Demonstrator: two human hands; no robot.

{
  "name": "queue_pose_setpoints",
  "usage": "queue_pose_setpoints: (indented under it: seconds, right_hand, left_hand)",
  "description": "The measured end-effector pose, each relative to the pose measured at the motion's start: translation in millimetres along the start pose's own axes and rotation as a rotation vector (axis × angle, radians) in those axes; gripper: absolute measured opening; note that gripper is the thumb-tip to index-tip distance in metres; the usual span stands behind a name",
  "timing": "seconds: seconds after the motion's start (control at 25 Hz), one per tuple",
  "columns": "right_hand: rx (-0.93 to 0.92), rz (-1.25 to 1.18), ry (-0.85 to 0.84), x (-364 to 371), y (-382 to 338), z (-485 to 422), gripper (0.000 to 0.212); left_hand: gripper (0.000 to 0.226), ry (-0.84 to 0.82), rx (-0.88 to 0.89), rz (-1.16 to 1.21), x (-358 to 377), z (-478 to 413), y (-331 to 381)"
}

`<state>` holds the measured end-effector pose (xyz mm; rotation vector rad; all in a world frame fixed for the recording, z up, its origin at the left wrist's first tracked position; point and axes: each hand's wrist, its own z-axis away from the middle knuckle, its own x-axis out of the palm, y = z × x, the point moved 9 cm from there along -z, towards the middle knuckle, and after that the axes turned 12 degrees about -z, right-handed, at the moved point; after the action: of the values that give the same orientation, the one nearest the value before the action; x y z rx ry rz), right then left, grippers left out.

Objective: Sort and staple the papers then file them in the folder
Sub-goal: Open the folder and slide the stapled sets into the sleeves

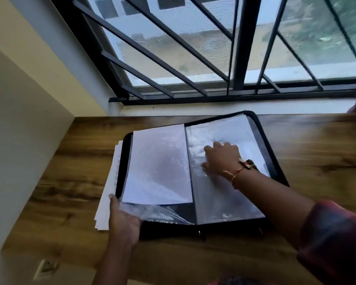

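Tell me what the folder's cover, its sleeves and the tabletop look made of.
Folder cover: probably black fabric or synthetic, matte, zip-edged. Sleeves: clear plastic film, glossy; it glares and crinkles. Tabletop: wood or wood-look laminate, smooth, grain showing.

A wooden table [70, 161] sits below a barred window [193, 64], with a wall socket [47, 266] low on the left.

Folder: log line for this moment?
folder open on desk | left hand holds left sleeve | right hand on right sleeve | papers beneath folder
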<state>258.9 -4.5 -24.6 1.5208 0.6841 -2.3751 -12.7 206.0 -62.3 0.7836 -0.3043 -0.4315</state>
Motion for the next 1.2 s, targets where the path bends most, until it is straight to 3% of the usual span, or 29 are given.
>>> queue_pose_setpoints:
  seconds: [0.12,0.24,0.32,0.72,1.2]
  right_hand:
    - [-0.025,-0.027,0.074,-26,-35,-32,0.056]
    - [-0.125,-0.221,0.083,-37,-67,-78,0.054]
    - [-0.136,-0.323,0.064,-40,-74,-108,0.054]
    - [-0.067,-0.434,0.118,-37,-59,-174,0.019]
    - [-0.132,-0.365,0.084,-35,-71,-177,0.021]
  left_hand:
    - [0.049,-0.171,-0.069,-0.192,0,-24,15]
    - [0.021,-0.197,0.062,-0.542,-6,-54,36]
    - [0.024,-0.218,0.098,-0.639,-3,-64,42]
    - [0.038,-0.355,0.026,-0.614,-1,-80,37]
    - [0.032,-0.403,-0.006,-0.588,1,-78,35]
